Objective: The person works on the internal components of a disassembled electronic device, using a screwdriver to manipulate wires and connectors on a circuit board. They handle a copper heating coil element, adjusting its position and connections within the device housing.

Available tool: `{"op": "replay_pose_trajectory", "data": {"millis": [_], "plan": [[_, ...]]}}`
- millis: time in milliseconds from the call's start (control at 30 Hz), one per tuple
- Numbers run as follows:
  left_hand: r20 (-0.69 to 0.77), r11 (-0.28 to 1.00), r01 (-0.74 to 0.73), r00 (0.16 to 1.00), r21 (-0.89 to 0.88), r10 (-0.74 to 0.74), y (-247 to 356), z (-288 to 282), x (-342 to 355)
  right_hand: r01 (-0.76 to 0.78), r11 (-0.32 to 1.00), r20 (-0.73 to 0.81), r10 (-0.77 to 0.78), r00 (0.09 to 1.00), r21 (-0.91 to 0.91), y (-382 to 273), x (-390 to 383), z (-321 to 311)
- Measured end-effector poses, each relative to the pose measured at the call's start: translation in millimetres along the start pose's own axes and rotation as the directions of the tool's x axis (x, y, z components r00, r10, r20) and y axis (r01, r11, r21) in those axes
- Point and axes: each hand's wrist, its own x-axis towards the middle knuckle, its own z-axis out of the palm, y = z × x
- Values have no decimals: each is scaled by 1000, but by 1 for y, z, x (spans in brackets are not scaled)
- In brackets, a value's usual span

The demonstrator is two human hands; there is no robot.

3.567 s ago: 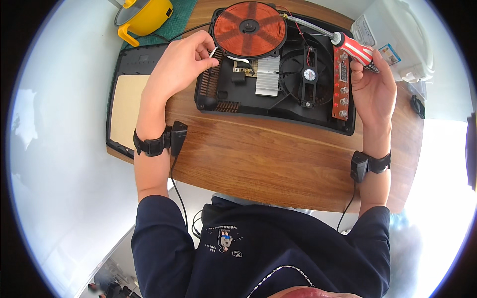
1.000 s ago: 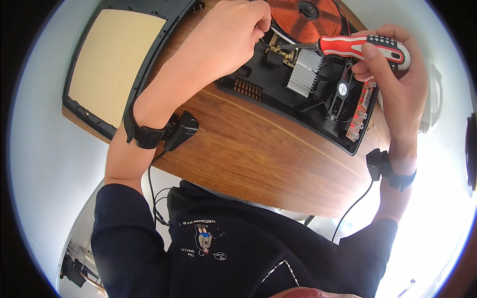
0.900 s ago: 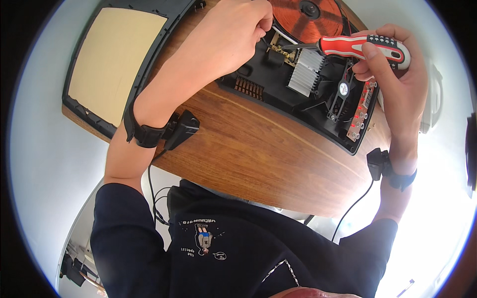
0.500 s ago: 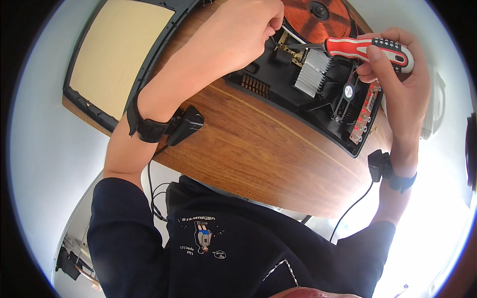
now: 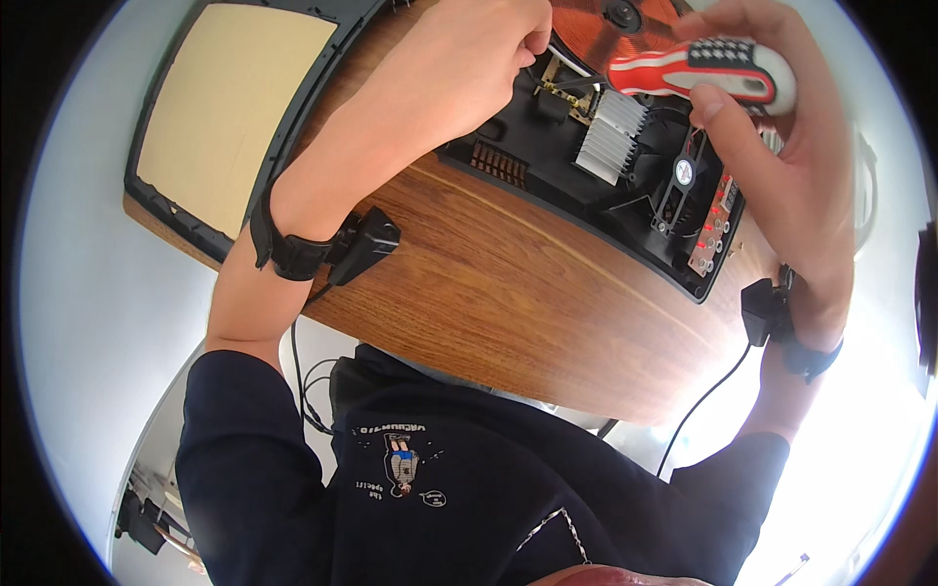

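Observation:
My right hand (image 5: 787, 181) is wrapped round the red, white and black handle of a screwdriver (image 5: 684, 70). Its shaft points left, toward the contacts at the left end of a silver finned heat sink (image 5: 613, 137). That heat sink sits inside an opened induction cooker base (image 5: 586, 200), under a round copper coil (image 5: 593, 34). My left hand (image 5: 479, 54) has its fingers pinched together over the base's left side, beside the coil; what they hold, if anything, is hidden. A black fan (image 5: 674, 186) lies to the right of the heat sink.
A control board (image 5: 713, 230) with red lights runs along the base's right edge. Small screws (image 5: 738, 249) lie beside it on the wooden table (image 5: 469, 283). A black-framed panel with a cream sheet (image 5: 234, 98) stands at left. Cables hang from both wrist straps.
My right hand and the screwdriver handle have shifted left and slightly up. The cooker base has slid a little up and left. My left hand has hardly moved, its fingers still pinched.

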Motion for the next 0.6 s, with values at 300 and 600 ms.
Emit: {"op": "replay_pose_trajectory", "data": {"millis": [300,600], "plan": [[-94,951,-135,981,278,167,-15,11,-7,123,966,102,-103,989,-227,-60,27,-13],[5,963,-148,989,224,151,-19,7,-2,192,867,150,-137,979,-460,-34,44,2]]}}
